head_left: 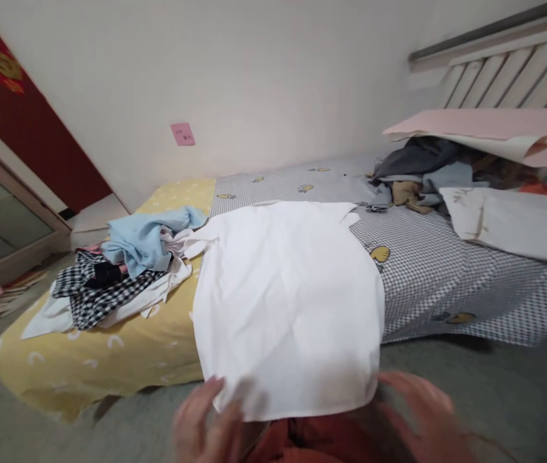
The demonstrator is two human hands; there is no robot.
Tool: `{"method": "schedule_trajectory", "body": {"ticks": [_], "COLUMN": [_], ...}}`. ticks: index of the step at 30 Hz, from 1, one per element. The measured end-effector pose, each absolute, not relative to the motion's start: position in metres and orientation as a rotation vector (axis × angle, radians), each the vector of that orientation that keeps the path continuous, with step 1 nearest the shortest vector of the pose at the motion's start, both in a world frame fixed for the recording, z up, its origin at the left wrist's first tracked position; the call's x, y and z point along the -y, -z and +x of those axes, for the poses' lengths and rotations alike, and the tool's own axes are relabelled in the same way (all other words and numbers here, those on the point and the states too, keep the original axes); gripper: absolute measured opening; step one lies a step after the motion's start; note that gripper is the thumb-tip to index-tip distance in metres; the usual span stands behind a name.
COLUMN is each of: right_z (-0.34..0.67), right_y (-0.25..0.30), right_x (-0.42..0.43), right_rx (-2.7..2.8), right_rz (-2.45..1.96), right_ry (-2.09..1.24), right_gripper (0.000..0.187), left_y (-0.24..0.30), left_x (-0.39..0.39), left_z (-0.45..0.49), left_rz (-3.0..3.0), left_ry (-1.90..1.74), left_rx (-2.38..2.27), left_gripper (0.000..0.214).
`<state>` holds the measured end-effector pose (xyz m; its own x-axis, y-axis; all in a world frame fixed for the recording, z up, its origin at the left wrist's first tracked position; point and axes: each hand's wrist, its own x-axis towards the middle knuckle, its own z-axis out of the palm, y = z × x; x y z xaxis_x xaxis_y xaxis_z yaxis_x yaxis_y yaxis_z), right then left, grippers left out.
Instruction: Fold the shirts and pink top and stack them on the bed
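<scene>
A white short-sleeved garment (292, 283), seemingly a shirt, is spread out over the bed with its hem toward me. Its lower part reaches past the bed's front edge. At the hem's left corner is my left hand (208, 424), blurred, its fingers apart. My right hand (420, 411) is beside the right corner, also blurred with fingers spread. Whether either hand touches the cloth is hard to make out. Left of the garment lies a loose pile with a light blue garment (141, 238) on top and a black-and-white checked one (109, 292) below it.
The bed carries a yellow cover (157, 354) on the left and a grey checked sheet (418, 283) on the right. Dark and grey clothes (418, 161) are heaped at the right, near a pink sheet-like item (485, 122) and a whitish cloth (519, 222). Behind stands a slatted headboard (519, 74).
</scene>
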<state>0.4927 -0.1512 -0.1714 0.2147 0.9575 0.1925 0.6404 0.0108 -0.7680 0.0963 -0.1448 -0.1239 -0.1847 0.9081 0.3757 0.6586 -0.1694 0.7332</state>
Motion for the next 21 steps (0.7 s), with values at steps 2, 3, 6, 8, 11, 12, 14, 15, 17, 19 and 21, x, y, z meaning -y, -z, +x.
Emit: {"method": "schedule_trajectory", "body": {"ticks": [2, 3, 6, 8, 11, 12, 14, 15, 17, 19, 21], "right_z": [0.471, 0.460, 0.440, 0.439, 0.450, 0.455, 0.462, 0.464, 0.462, 0.451, 0.436], "right_y": [0.161, 0.156, 0.140, 0.125, 0.100, 0.091, 0.074, 0.067, 0.054, 0.047, 0.044], "right_x": [0.134, 0.125, 0.101, 0.088, 0.071, 0.064, 0.045, 0.033, 0.001, -0.034, -0.061], "right_rx": [2.037, 2.188, 2.226, 2.107, 1.922, 1.889, 1.909, 1.962, 2.084, 2.077, 1.901], "right_rz": [-1.590, -1.540, -1.519, -1.519, -1.481, -1.466, -1.446, -1.443, -1.459, -1.528, -1.629], "right_ry": [-0.510, -0.508, -0.591, -0.808, -1.170, -1.241, -1.273, -1.214, -0.918, -0.458, -0.009], "right_gripper": [0.038, 0.033, 0.011, 0.022, 0.028, 0.027, 0.025, 0.025, 0.028, 0.027, 0.020], "left_y": [0.122, 0.123, 0.133, 0.137, 0.129, 0.123, 0.104, 0.092, 0.068, 0.046, 0.030], "left_x": [0.124, 0.114, 0.091, 0.088, 0.090, 0.088, 0.076, 0.065, 0.031, -0.008, -0.039], "left_z": [0.120, 0.129, 0.140, 0.136, 0.125, 0.123, 0.120, 0.120, 0.124, 0.134, 0.147], "left_rz": [2.023, 2.072, 2.076, 2.059, 1.944, 1.895, 1.839, 1.834, 1.831, 1.792, 1.768], "left_ry": [-0.906, -0.735, -0.471, -0.464, -0.584, -0.619, -0.641, -0.642, -0.706, -0.911, -1.087], "left_rx": [-1.482, -1.348, -1.231, -1.278, -1.413, -1.452, -1.477, -1.467, -1.466, -1.556, -1.643], "left_gripper": [0.033, 0.043, 0.054, 0.036, 0.019, 0.019, 0.022, 0.021, 0.019, 0.019, 0.020]}}
